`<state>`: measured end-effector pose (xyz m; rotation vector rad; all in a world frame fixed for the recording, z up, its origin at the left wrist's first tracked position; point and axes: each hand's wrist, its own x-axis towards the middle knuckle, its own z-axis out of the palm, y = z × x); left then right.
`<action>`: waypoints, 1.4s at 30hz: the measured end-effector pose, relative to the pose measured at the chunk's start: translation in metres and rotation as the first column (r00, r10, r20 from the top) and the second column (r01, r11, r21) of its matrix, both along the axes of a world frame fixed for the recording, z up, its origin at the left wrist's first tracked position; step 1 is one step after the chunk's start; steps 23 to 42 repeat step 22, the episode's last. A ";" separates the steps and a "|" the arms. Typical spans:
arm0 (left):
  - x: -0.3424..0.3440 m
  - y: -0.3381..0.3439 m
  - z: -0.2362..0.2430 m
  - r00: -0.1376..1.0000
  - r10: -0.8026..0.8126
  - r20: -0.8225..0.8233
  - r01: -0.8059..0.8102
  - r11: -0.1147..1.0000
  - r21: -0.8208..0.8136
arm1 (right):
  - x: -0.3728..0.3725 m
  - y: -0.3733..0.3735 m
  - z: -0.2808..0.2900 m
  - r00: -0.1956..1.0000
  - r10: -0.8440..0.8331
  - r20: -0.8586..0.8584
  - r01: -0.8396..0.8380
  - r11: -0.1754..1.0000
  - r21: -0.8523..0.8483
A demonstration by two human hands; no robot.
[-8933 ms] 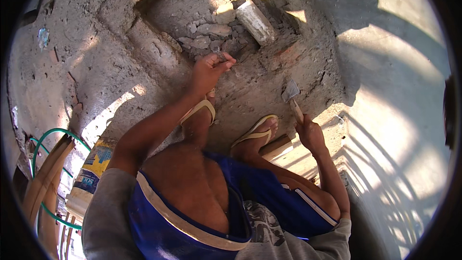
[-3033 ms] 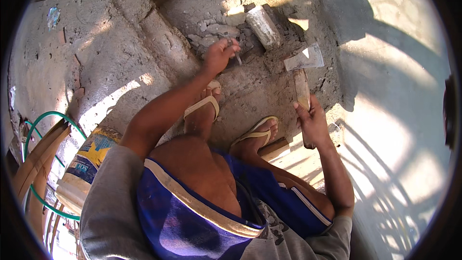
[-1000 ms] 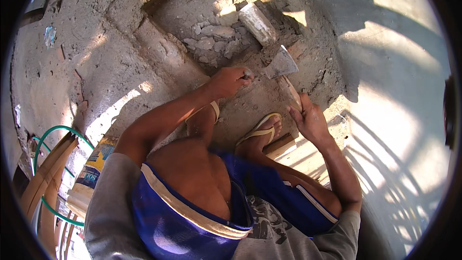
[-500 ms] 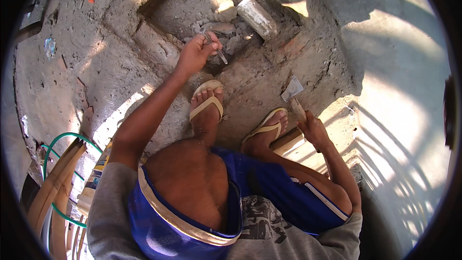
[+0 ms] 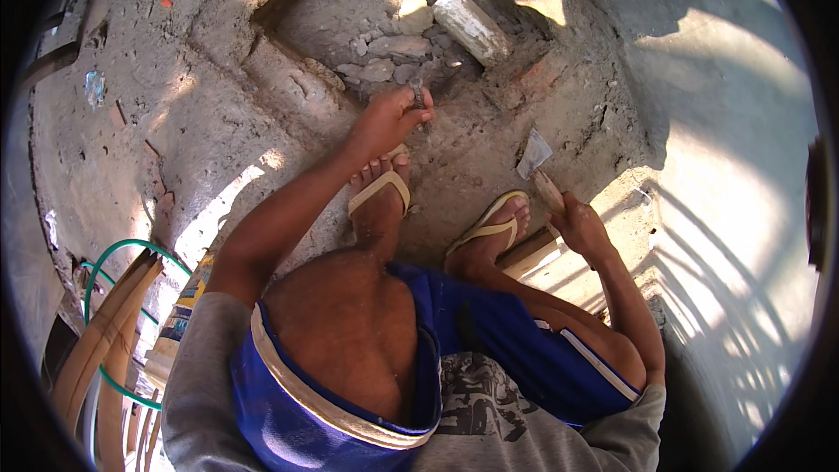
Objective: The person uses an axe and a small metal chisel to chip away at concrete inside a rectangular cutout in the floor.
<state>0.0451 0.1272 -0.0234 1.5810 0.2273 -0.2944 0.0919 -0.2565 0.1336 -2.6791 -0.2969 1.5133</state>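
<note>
My left hand [image 5: 398, 115] pinches a slim metal chisel [image 5: 418, 98] between thumb and fingers, above the broken ground just beyond my left foot. The chisel stands nearly upright in the picture; its lower tip is hard to make out against the dirt. Off to the right, my right hand [image 5: 580, 225] is closed round the wooden handle of a hatchet [image 5: 534, 155], whose grey, flaring metal head points away from me. The hatchet is held apart from the chisel, above the soil beside my right foot.
A pale, cylindrical pipe piece [image 5: 472, 26] lies slanted in the dug hollow, near loose rubble [image 5: 398, 45]. My sandalled feet [image 5: 381, 192] flank the near ground. Wooden boards [image 5: 105, 332] and a green hose [image 5: 87, 297] are at lower left; smooth concrete [image 5: 725, 114] lies right.
My left hand has shifted right and a little nearer to me, and the chisel has turned more upright. The right hand and hatchet have moved only slightly right.
</note>
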 end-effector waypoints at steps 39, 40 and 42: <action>-0.014 -0.011 0.027 0.961 -0.111 -0.254 0.083 0.989 -0.119 | 0.048 0.096 0.038 0.996 0.087 -0.013 -0.083 0.981 0.174; -0.014 -0.011 0.027 0.961 -0.111 -0.254 0.083 0.989 -0.119 | 0.048 0.096 0.038 0.996 0.087 -0.013 -0.083 0.981 0.174; -0.014 -0.011 0.027 0.961 -0.111 -0.254 0.083 0.989 -0.119 | 0.048 0.096 0.038 0.996 0.087 -0.013 -0.083 0.981 0.174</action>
